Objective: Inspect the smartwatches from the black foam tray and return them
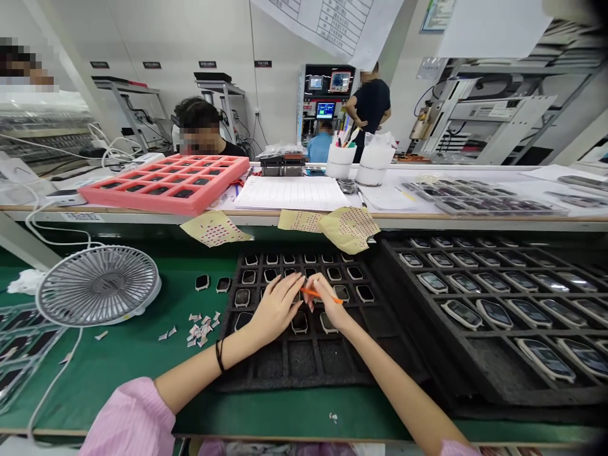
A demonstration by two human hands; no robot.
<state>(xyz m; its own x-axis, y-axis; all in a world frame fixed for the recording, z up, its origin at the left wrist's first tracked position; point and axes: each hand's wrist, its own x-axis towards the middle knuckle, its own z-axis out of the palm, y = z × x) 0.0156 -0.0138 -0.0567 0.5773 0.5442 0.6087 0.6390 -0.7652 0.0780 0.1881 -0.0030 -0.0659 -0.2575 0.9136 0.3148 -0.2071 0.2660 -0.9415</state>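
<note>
Over a black foam tray (304, 358), the right hand (330, 305) pinches an orange stick (323, 295), wrist raised; the left hand (276, 310) arches open just beside it, above small dark-screened modules (299, 323).

Left hand (275, 310) palm down, right hand (330, 304) pinching, both close together, angled inward.

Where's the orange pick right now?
In the head view, the orange pick is pinched in the right hand, above the black foam tray and just beside the left hand.
</note>
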